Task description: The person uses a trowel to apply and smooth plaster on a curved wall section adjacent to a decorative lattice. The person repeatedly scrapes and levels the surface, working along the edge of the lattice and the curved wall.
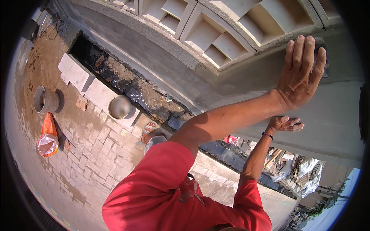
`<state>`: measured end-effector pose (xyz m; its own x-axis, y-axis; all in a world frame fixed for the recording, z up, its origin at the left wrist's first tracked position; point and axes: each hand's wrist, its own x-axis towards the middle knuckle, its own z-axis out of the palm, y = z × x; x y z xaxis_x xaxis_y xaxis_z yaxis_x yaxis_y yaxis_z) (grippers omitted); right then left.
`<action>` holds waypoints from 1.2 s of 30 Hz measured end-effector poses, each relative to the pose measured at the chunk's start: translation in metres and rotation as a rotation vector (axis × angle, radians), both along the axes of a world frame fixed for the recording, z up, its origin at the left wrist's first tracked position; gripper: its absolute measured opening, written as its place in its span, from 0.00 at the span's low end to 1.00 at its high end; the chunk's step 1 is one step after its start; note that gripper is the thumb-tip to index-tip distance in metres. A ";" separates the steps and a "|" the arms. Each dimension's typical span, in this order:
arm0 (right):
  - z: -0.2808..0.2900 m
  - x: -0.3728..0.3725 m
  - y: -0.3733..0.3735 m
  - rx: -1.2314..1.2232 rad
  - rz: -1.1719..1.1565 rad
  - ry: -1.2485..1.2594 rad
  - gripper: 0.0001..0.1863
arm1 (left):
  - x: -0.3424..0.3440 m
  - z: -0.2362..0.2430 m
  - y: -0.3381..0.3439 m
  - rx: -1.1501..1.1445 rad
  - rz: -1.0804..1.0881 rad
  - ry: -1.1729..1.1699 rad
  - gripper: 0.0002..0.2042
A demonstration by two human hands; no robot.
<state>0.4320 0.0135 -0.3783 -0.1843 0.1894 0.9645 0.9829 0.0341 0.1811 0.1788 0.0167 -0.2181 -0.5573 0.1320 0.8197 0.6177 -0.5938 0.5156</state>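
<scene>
My left hand (302, 73) is raised against the grey plastered wall (246, 82), just below a row of cream blocks with square recesses (216, 38). Its fingers lie stretched over a dark flat pad (325, 57) pressed to the wall; most of the pad is hidden behind them, so its exact kind does not show. Lower down, my right hand (284, 125), with a dark bead bracelet (267, 135) at the wrist, is beside the wall face. Its fingers are apart and slightly bent, with nothing seen in them. Whether it touches the wall I cannot tell.
A trench (115, 75) with dark water and rubble runs along the wall's foot. Pale slabs (77, 73) line its edge, bearing a round pan (120, 107). On the paving stand a grey bucket (46, 99) and an orange sack (48, 131). A debris heap (289, 165) lies right.
</scene>
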 end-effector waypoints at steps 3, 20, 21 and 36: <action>0.006 -0.005 0.000 0.022 -0.020 -0.049 0.35 | 0.010 -0.021 -0.005 -0.076 -0.055 -0.123 0.40; 0.003 -0.001 0.006 0.048 -0.099 -0.159 0.33 | 0.021 -0.269 -0.020 -0.604 -0.122 -0.973 0.36; 0.003 -0.004 0.006 0.038 -0.061 -0.118 0.33 | 0.029 -0.263 -0.022 -0.609 -0.127 -0.974 0.36; 0.004 -0.002 -0.001 0.056 -0.009 -0.032 0.32 | 0.046 -0.334 -0.151 -1.118 -0.612 -0.847 0.37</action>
